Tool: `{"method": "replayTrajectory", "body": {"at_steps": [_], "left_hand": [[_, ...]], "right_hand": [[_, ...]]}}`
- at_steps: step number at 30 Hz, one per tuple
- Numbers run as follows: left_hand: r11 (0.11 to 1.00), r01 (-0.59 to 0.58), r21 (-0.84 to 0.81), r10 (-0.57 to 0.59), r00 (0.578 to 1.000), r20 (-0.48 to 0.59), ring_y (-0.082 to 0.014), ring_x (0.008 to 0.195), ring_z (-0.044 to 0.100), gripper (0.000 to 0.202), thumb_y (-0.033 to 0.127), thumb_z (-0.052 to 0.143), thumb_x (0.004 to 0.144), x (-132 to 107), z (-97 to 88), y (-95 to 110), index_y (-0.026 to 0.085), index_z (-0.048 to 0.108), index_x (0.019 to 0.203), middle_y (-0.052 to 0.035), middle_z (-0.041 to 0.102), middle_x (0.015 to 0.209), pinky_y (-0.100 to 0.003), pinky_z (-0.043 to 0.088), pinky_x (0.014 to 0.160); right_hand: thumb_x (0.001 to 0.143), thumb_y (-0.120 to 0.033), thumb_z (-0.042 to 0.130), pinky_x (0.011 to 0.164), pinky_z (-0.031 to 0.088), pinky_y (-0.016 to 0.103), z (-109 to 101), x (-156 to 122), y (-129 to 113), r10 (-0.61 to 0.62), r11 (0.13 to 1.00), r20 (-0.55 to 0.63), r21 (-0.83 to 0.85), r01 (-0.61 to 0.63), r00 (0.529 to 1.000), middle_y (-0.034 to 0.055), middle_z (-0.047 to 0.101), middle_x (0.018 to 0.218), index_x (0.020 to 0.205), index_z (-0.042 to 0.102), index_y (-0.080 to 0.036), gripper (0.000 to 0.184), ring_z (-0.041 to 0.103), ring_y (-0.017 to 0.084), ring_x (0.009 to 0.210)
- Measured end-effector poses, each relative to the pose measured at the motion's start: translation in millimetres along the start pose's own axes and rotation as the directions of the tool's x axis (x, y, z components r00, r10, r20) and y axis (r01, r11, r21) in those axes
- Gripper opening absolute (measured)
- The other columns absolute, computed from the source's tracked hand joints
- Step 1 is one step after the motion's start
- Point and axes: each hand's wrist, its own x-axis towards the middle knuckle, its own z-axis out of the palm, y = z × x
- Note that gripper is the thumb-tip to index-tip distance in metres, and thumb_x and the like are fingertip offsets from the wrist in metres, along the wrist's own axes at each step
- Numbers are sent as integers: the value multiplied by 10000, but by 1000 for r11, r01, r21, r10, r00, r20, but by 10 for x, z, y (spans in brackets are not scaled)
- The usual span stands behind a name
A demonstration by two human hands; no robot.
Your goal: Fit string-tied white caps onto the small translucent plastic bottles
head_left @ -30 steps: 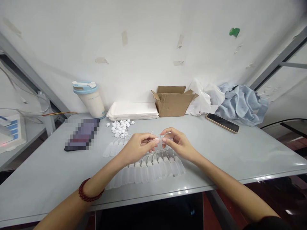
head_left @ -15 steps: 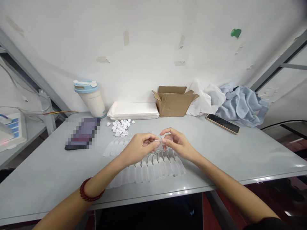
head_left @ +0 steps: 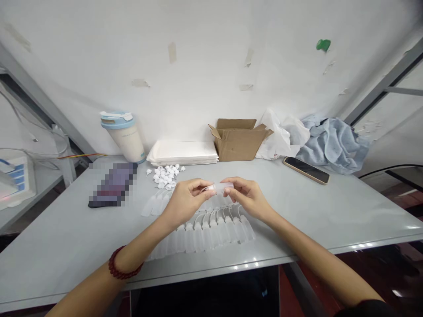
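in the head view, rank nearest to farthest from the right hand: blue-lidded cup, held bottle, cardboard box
1. Held bottle: touched by the right hand.
2. Cardboard box: beyond the hand.
3. Blue-lidded cup: far over to the left.

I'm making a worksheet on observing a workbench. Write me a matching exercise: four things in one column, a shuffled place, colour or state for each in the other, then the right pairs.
1. small bottle
2. small white pieces
3. cardboard box
4. bracelet

A. brown, flaps open
B. between the left hand and right hand
C. dark red
D. loosely heaped on the table

Pairs: 1-B, 2-D, 3-A, 4-C
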Motion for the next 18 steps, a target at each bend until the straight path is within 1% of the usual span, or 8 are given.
{"method": "replayTrajectory", "body": {"at_steps": [2,4,7,9,11,13,15,18], "left_hand": [[993,-91,71,93,995,-20,-192,837,649,160,267,669,784,-6,17,-20,161,729,889,-57,716,886,-313,518,774],[975,-171,140,176,984,-23,-189,816,643,149,249,659,792,-4,28,-49,156,729,883,-62,713,873,-313,511,751],[957,-226,181,234,972,-23,-183,791,637,147,238,653,797,2,34,-65,153,729,888,-63,713,861,-304,504,719],[968,-199,152,204,979,-17,-179,800,643,154,252,656,798,1,28,-43,154,728,893,-59,716,869,-294,511,731],[988,-131,87,130,991,11,-166,775,651,176,290,648,811,-4,13,-4,161,726,901,-43,719,844,-274,523,721],[997,-60,38,58,997,52,-145,713,649,197,327,627,830,-8,-10,33,172,723,902,-21,715,785,-249,527,680],[999,-11,41,7,996,94,-126,656,633,207,345,604,846,-8,-32,53,175,719,872,-6,701,738,-229,519,638],[995,15,96,-29,988,154,-113,621,611,256,368,557,873,0,-48,48,165,687,785,-2,678,712,-215,495,600]], "right_hand": [[847,-434,574,510,413,234,-1,1,-7,28,999,16,17,-29,999,7,616,641,954,663,-140,326,488,90,510],[844,-449,572,501,400,229,0,3,-8,51,998,24,41,-52,998,-2,597,605,936,661,-136,338,473,85,495],[843,-467,572,485,381,226,3,6,-2,72,993,29,94,-75,997,-15,568,571,911,655,-136,348,452,80,478],[842,-474,572,480,376,228,7,7,-1,75,989,29,126,-78,997,-17,560,568,905,651,-138,350,450,80,475],[839,-466,582,487,386,231,12,4,-6,63,988,27,142,-66,998,-14,566,588,923,648,-145,338,465,85,492],[834,-446,596,501,402,235,17,1,-11,40,988,20,147,-42,999,-12,570,611,959,643,-157,318,488,93,520],[833,-426,604,514,414,239,20,-1,-10,18,989,12,146,-20,1000,-10,574,628,990,637,-167,305,504,100,545],[838,-408,599,524,414,240,21,-2,9,-5,989,6,150,4,1000,-7,583,642,1012,630,-171,295,508,102,562]]}}
